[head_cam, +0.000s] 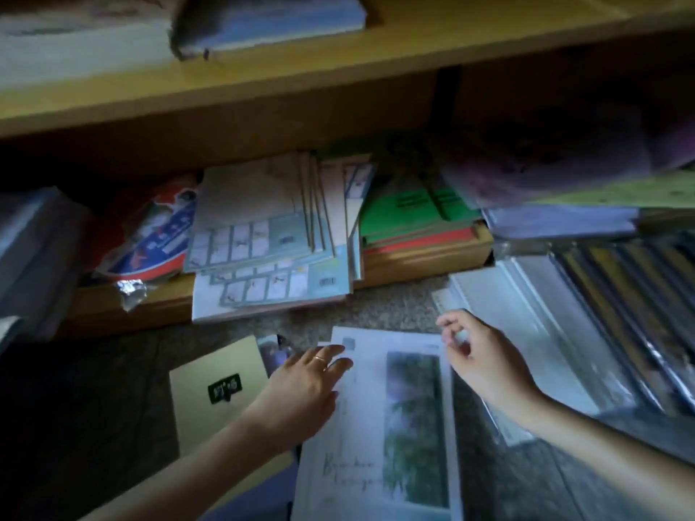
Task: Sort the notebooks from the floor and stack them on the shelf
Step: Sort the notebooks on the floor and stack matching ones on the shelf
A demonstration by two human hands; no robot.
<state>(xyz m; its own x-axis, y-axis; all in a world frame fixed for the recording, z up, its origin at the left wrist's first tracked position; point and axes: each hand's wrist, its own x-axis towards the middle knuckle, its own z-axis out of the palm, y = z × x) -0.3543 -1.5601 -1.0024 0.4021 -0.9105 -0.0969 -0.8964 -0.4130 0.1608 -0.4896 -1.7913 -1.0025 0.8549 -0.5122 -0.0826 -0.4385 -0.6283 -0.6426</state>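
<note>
A white notebook with a green tree picture (380,426) lies on the carpet in front of me. My left hand (304,389) rests flat on its left edge, fingers straight. Above the notebook's top right corner my right hand (477,355) hovers with loosely curled fingers and holds nothing. A cream notebook with a small black label (218,389) lies to the left of the white one. On the bottom shelf (425,257) sit a pile of pale grey-blue notebooks (270,238) and a pile of green and red notebooks (410,216).
A red and blue plastic packet (150,235) and crumpled foil (131,291) lie at the shelf's left. Clear plastic folders and sleeves (583,314) are spread on the floor to the right. An upper shelf board (263,80) overhangs the piles. The scene is dim.
</note>
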